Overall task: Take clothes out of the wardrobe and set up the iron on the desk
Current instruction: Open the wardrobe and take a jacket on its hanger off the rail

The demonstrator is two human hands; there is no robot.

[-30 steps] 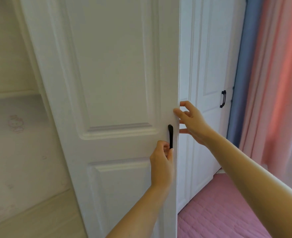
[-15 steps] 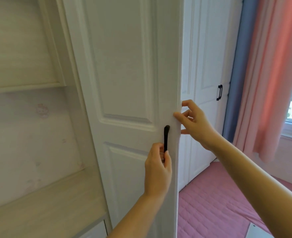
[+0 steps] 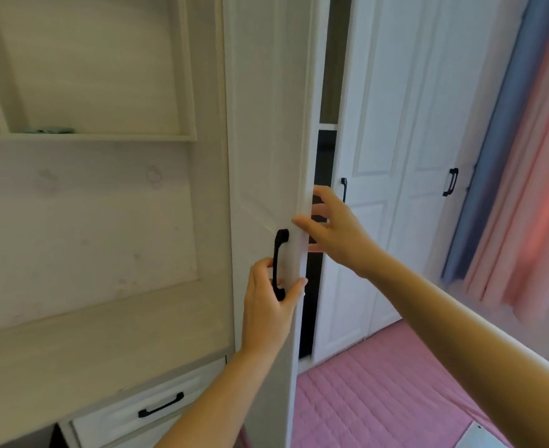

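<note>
Left hand [image 3: 271, 302]: grips the black handle [image 3: 279, 263] to swing the wardrobe door [image 3: 263, 124]. Right hand [image 3: 328, 231]: fingers curled around the door edge, steadying it. Clothes: possibly the dark mass behind its fingers.

We are gripping the black handle [image 3: 279, 263] of the white wardrobe door [image 3: 263, 130] with our left hand [image 3: 271, 305], our right hand [image 3: 334, 234] curling around the door's free edge, dark gap [image 3: 313, 286] showing behind, desk [image 3: 82, 354] lying at left, drawer [image 3: 143, 412] sitting beneath it.
</note>
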